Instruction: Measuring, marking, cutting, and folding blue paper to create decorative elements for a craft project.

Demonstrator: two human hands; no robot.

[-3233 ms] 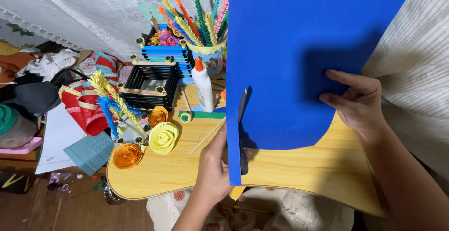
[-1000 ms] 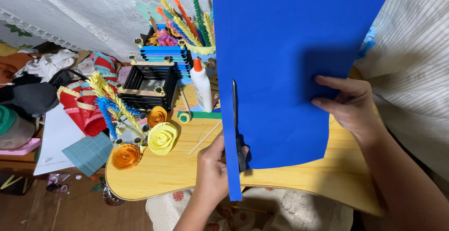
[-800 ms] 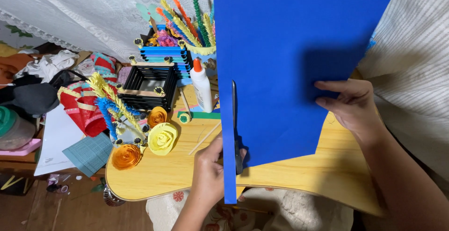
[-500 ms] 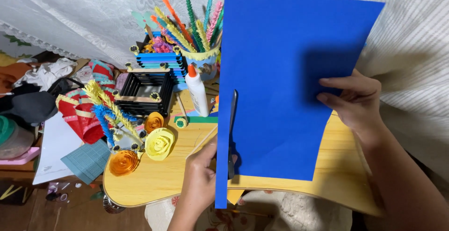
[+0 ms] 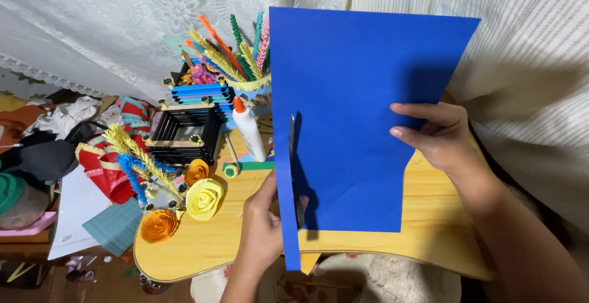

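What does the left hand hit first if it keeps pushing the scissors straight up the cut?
More of the blue paper sheet: the left hand drives the scissors up a slit parallel to the sheet's left edge. Beyond the top edge, probably the lace curtain; depth is unclear.

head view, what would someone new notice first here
A big blue paper sheet fills the centre, held upright over the wooden table by the right hand. The left hand works scissors up its left side, leaving a narrow strip partly cut free. To the left lie yellow and orange paper roses and a white glue bottle.
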